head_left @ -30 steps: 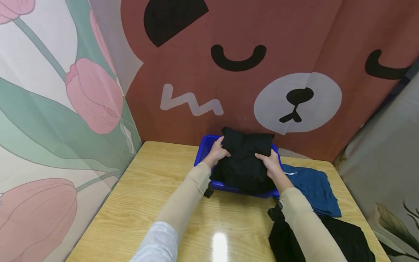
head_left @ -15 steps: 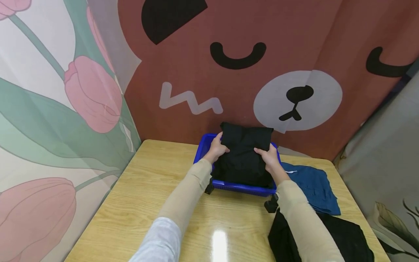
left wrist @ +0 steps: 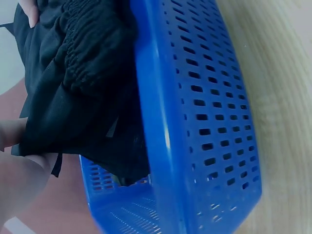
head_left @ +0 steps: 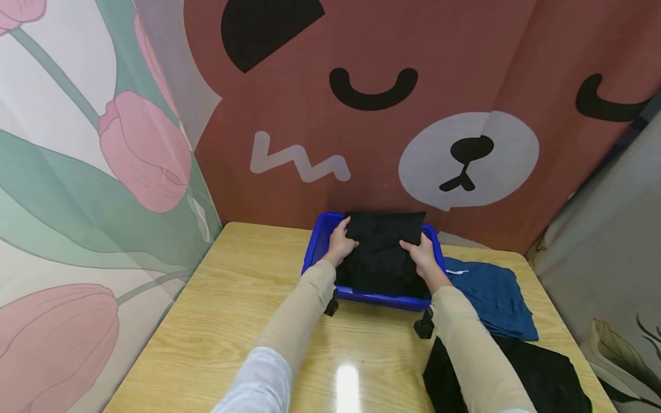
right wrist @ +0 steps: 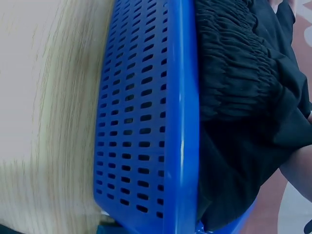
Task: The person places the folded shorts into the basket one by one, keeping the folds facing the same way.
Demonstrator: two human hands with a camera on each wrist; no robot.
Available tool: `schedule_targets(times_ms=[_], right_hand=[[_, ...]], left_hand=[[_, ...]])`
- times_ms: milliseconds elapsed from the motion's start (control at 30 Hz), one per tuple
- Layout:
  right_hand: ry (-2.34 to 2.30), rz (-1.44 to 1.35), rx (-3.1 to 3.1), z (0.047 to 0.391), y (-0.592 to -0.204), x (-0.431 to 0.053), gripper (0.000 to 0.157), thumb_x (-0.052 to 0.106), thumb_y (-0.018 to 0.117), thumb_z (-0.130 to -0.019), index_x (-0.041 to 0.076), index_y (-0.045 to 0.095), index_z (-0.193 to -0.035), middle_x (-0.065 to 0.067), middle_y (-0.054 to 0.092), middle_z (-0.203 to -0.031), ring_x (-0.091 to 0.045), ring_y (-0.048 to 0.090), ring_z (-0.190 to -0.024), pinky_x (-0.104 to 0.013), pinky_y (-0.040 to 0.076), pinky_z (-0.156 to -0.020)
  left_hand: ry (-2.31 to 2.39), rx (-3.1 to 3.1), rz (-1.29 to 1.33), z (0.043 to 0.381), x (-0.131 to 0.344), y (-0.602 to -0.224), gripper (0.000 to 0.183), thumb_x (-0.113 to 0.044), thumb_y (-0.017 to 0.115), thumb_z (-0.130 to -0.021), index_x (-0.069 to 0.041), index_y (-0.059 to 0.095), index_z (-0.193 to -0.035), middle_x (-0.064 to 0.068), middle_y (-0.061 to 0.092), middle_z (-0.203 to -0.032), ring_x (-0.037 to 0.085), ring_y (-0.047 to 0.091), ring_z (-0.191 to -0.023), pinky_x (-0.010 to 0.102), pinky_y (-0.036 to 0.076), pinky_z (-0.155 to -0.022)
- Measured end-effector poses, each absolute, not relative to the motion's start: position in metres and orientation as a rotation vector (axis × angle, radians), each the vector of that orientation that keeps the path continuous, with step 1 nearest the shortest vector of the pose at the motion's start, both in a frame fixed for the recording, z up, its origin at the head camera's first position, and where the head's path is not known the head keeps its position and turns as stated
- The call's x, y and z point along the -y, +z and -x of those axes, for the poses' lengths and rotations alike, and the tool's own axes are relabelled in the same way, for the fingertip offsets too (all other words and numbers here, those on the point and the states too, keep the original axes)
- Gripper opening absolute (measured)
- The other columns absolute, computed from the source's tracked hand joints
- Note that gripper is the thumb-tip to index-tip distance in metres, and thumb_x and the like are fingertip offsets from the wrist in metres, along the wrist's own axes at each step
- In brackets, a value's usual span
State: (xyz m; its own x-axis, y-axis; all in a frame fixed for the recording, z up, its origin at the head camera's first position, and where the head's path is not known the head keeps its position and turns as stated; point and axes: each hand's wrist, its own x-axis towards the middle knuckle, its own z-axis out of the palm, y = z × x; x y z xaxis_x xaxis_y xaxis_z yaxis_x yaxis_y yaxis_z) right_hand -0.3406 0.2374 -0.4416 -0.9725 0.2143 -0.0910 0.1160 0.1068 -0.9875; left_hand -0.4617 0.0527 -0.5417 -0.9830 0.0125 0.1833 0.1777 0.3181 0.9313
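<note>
"Starting with the largest element, what frames the scene?"

"A brown fabric backdrop printed with a sleeping bear's face (head_left: 289, 109) stands behind a pale wood-grain table (head_left: 232, 287). At the table's right side lies a spread of plain black cloth (head_left: 542, 373), partly covered by the right sleeve."

"And the container?"

"A blue plastic basket with slotted walls (left wrist: 161, 107) sits at the table's far side, its rim smooth and apparently stiff."

"Where is the main article?"

"A black folded garment of matte, soft cloth (head_left: 382, 252) lies within the basket's mouth, its near part below the front rim and its far edge up by the back rim. Whether it bears on the basket's floor cannot be told."

"How should it handle?"

"Probably light and limp, hardly fragile and, with so dull a surface, not very slippery. The likelier fault is layers sliding apart or corners drooping, so both side edges are the sensible place to hold, every layer caught together."

"What lies beside it?"

"A blue folded cloth with a white strip (head_left: 496, 298), on the table just right of the basket."

"And the hands?"

"The left hand (head_left: 341, 244) pinches the garment's left edge, thumb on top; the right hand (head_left: 422, 255) grips the right edge likewise."

"The smallest detail?"

"A gathered, seemingly elastic band (right wrist: 234, 73) along the near rim: bulkier and springier than the flat cloth, hence a poorer spot for a flat pinch."
</note>
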Motion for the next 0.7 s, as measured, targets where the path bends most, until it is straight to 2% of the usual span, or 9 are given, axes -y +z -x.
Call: schedule_targets(times_ms=[67,200,333,433,500,567,633,700], right_hand=[[2.006,0.339,2.290,0.342,-0.446,-0.240,0.055,0.006,0.053,-0.089,0.003,0.028,-0.138,-0.020,0.032,-0.136,-0.034,0.034,-0.118,-0.047,0.028,-0.097],[2.016,0.360,2.314,0.342,-0.455,-0.245,0.057,0.002,0.049,-0.089,0.001,0.023,-0.140,-0.021,0.027,-0.140,-0.036,0.029,-0.123,-0.047,0.027,-0.099],[2.017,0.353,2.359,0.337,-0.464,-0.251,0.059,-0.001,0.043,-0.091,-0.001,0.012,-0.141,-0.023,0.016,-0.143,-0.038,0.021,-0.127,-0.047,0.024,-0.100],[2.001,0.353,2.396,0.338,-0.474,-0.257,0.062,-0.002,0.040,-0.092,0.000,0.005,-0.142,-0.023,0.009,-0.145,-0.038,0.015,-0.128,-0.048,0.021,-0.101],[2.010,0.325,2.412,0.344,-0.491,-0.267,0.064,-0.001,0.042,-0.092,0.004,0.004,-0.143,-0.020,0.007,-0.146,-0.036,0.013,-0.129,-0.047,0.020,-0.101],[1.993,0.268,2.418,0.363,-0.531,-0.288,0.069,0.008,0.048,-0.091,0.009,0.003,-0.144,-0.016,0.003,-0.147,-0.030,0.007,-0.132,-0.038,0.022,-0.103],[1.945,0.266,2.481,0.386,-0.572,-0.311,0.074,0.014,0.052,-0.090,0.012,0.001,-0.144,-0.013,0.001,-0.148,-0.027,0.002,-0.132,-0.037,0.021,-0.103],[1.838,0.265,2.545,0.406,-0.613,-0.330,0.074,0.021,0.054,-0.089,0.011,0.006,-0.144,-0.014,0.006,-0.147,-0.028,0.006,-0.132,-0.035,0.025,-0.101]], left_hand=[[-1.727,2.450,0.194,0.461,-0.053,-0.546,0.085,0.016,0.065,-0.062,-0.023,0.042,-0.134,0.016,0.045,-0.130,0.026,0.045,-0.115,0.022,0.047,-0.066],[-1.570,2.534,0.276,0.462,-0.051,-0.563,0.081,0.015,0.058,-0.062,-0.021,0.042,-0.133,0.015,0.052,-0.122,0.024,0.049,-0.110,0.023,0.044,-0.058],[-1.248,2.619,0.396,0.467,-0.047,-0.589,0.077,0.012,0.052,-0.058,-0.017,0.047,-0.129,0.013,0.062,-0.106,0.024,0.056,-0.098,0.025,0.043,-0.062],[-1.100,2.668,0.461,0.475,-0.044,-0.608,0.075,0.010,0.054,-0.058,-0.016,0.048,-0.128,0.012,0.062,-0.106,0.022,0.056,-0.094,0.026,0.043,-0.065],[-1.024,2.722,0.473,0.479,-0.043,-0.620,0.075,0.008,0.056,-0.059,-0.017,0.048,-0.129,0.012,0.060,-0.111,0.022,0.055,-0.094,0.027,0.043,-0.065],[-0.983,2.797,0.484,0.479,-0.040,-0.626,0.076,0.005,0.062,-0.060,-0.018,0.046,-0.131,0.011,0.057,-0.115,0.022,0.053,-0.098,0.028,0.044,-0.066],[-0.911,2.884,0.489,0.476,-0.038,-0.631,0.080,-0.001,0.069,-0.062,-0.020,0.042,-0.135,0.011,0.056,-0.118,0.023,0.053,-0.101,0.030,0.045,-0.069],[-0.846,2.954,0.511,0.472,-0.036,-0.634,0.083,-0.007,0.073,-0.064,-0.020,0.037,-0.137,0.011,0.054,-0.121,0.026,0.052,-0.105,0.033,0.046,-0.073]])
